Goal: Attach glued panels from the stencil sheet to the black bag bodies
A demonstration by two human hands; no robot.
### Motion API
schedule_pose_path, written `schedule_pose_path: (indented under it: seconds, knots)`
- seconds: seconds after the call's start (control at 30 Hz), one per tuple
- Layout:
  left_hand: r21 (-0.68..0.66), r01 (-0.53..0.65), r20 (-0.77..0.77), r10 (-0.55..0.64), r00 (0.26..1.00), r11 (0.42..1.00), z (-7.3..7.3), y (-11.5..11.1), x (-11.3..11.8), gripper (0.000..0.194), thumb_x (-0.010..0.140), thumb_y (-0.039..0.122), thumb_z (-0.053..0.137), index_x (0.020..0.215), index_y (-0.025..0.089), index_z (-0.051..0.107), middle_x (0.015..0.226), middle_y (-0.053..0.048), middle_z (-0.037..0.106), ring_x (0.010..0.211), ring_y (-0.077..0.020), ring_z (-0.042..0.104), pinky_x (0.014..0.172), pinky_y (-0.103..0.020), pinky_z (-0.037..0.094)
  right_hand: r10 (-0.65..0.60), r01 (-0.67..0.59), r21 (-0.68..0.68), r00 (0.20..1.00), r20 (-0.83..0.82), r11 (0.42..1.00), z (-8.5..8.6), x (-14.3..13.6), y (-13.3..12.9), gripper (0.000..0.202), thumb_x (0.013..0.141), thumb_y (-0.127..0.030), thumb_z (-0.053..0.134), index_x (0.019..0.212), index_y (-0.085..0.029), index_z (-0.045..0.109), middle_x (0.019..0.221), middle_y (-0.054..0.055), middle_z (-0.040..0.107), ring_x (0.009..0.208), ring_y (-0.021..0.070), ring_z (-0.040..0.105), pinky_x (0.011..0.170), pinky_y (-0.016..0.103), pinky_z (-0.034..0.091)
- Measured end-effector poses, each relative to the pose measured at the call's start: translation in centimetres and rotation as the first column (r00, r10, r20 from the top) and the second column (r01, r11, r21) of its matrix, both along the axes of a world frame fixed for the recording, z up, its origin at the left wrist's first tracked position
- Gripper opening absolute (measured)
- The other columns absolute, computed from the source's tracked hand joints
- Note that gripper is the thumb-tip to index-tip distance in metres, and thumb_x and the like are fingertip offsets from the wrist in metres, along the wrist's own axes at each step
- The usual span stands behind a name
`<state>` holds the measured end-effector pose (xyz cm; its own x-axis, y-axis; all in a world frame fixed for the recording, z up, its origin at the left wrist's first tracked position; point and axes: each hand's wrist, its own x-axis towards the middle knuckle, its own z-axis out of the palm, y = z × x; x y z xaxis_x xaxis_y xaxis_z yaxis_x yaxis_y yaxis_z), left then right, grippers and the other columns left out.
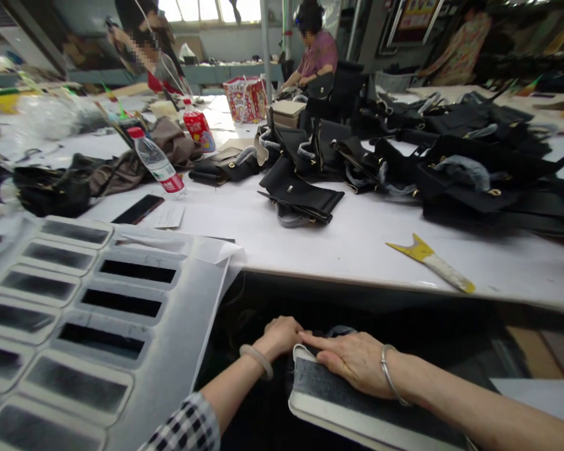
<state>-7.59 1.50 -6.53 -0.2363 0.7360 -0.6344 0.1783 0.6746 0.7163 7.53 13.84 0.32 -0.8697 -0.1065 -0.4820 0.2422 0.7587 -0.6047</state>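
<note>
Below the near edge of the white surface (357,257), the person's two hands meet at the far corner of a dark, pale-bordered piece (338,396). Right hand (357,363) laid over the piece, index finger stretched towards the left; whether it grips or only presses cannot be told. Left hand (283,335) just beyond that corner, fingers bent and bunched; anything held there is hidden. What bears the piece from beneath: lost in shadow.

Risks, as judged. Fingers crowd one corner, so uneven pressure could skew the piece or crease its pale border. Were it poorly supported, a lifted right hand might let it slide into the dark gap. The metal bangle (389,374) hangs close to the dark face; a dragging wrist could scuff it. Left of the arms, a sheet of framed panels (79,388) lies near the checked sleeve (185,426); a wide elbow could shift it. The yellow tool (427,260) points its pale handle at the surface's edge; a knock might send it over.
</note>
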Motion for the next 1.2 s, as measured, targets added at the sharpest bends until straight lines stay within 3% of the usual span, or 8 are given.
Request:
schedule_pose_path:
  seconds: [0.13, 0.23, 0.33, 0.57, 0.93, 1.07, 1.13, 1.2]
  knots:
    - [0.064, 0.158, 0.029, -0.16, 0.987, 0.985, 4.1, 0.5, -1.8, 0.054, 0.087, 0.062, 0.053, 0.094, 0.013, 0.077, 0.075, -0.002, 0.071, 0.073, -0.017, 0.062, 0.07, -0.027, 0.046, -0.048, 0.048, -0.002, 0.996, 0.078, 0.999, 0.9, 1.7, 1.2, 0.052, 0.101, -0.051, 0.025, 0.152, -0.041, 0.029, 0.14, 0.008, 0.058, 0.117, 0.034, 0.063, 0.096, 0.052, 0.047]
    - [0.089, 0.312, 0.047, -0.317, 0.947, 0.946, 6.8, 0.7, -1.7, 0.041, 0.073, 0.053, 0.071, 0.091, 0.017, 0.081, 0.069, 0.002, 0.069, 0.064, -0.0133, 0.054, 0.06, -0.023, 0.04, -0.093, 0.094, 0.001, 0.985, 0.147, 0.996, 1.6, 3.6, 2.5, 0.052, 0.1, -0.055, 0.026, 0.15, -0.043, 0.033, 0.129, 0.008, 0.066, 0.11, 0.0337, 0.066, 0.092, 0.05, 0.048]
    - [0.067, 0.409, -0.001, -0.41, 0.912, 0.91, 8.2, 1.1, -1.3, 0.031, 0.069, 0.045, 0.074, 0.083, 0.018, 0.082, 0.06, 0.003, 0.064, 0.058, -0.012, 0.047, 0.055, -0.022, 0.035, -0.16, 0.158, 0.025, 0.963, 0.216, 0.987, 2.1, 6.0, 4.1, 0.053, 0.098, -0.06, 0.029, 0.147, -0.043, 0.039, 0.12, 0.01, 0.07, 0.104, 0.0339, 0.068, 0.088, 0.048, 0.048]
    - [0.05, 0.547, -0.047, -0.545, 0.837, 0.836, 8.6, 2.1, -1.0, 0.026, 0.079, 0.038, 0.066, 0.069, 0.018, 0.078, 0.049, 0.005, 0.045, 0.051, -0.0101, 0.037, 0.05, -0.022, 0.03, -0.219, 0.223, 0.017, 0.936, 0.275, 0.975, 2.3, 9.2, 6.2, 0.047, 0.098, -0.056, 0.034, 0.143, -0.048, 0.043, 0.112, 0.004, 0.074, 0.093, 0.0296, 0.071, 0.081, 0.04, 0.05]
    - [-0.039, 0.64, -0.153, -0.637, 0.755, 0.767, 7.9, 2.9, -0.7, 0.04, 0.084, 0.049, 0.06, 0.065, 0.017, 0.076, 0.048, 0.005, 0.038, 0.049, -0.0095, 0.033, 0.047, -0.024, 0.025, -0.215, 0.219, -0.005, 0.962, 0.165, 0.976, 1.1, 5.1, 3.4, 0.043, 0.096, -0.056, 0.042, 0.137, -0.049, 0.051, 0.118, 0.004, 0.072, 0.107, 0.0347, 0.068, 0.085, 0.049, 0.049]
    - [-0.009, 0.619, -0.263, -0.599, 0.756, 0.785, 8.2, 2.5, -0.4, 0.029, 0.082, 0.046, 0.064, 0.093, 0.024, 0.079, 0.072, 0.003, 0.068, 0.066, -0.015, 0.057, 0.061, -0.023, 0.039, -0.494, 0.494, -0.169, 0.868, 0.048, 0.853, 0.3, 4.1, 2.5, 0.037, 0.075, -0.054, 0.071, 0.109, -0.038, 0.075, 0.101, 0.004, 0.077, 0.099, 0.0344, 0.069, 0.088, 0.047, 0.049]
    - [0.119, 0.555, -0.352, -0.488, 0.799, 0.823, 8.5, 1.9, 0.6, 0.035, 0.08, 0.039, 0.069, 0.113, 0.027, 0.072, 0.108, 0.0, 0.072, 0.094, -0.0202, 0.064, 0.081, -0.027, 0.044, -0.658, 0.632, -0.252, 0.752, -0.031, 0.733, 0.0, 5.0, 2.8, 0.034, 0.064, -0.051, 0.081, 0.093, -0.033, 0.08, 0.094, 0.003, 0.077, 0.098, 0.0319, 0.069, 0.092, 0.043, 0.048]
    - [0.27, 0.498, -0.413, -0.368, 0.833, 0.824, 9.1, 1.1, 2.3, 0.03, 0.083, 0.033, 0.068, 0.111, 0.025, 0.069, 0.125, -0.003, 0.065, 0.111, -0.022, 0.059, 0.094, -0.031, 0.042, -0.823, 0.76, -0.33, 0.555, -0.121, 0.56, -0.3, 7.3, 3.3, 0.036, 0.067, -0.055, 0.078, 0.092, -0.03, 0.079, 0.101, 0.003, 0.077, 0.105, 0.0284, 0.067, 0.098, 0.039, 0.045]
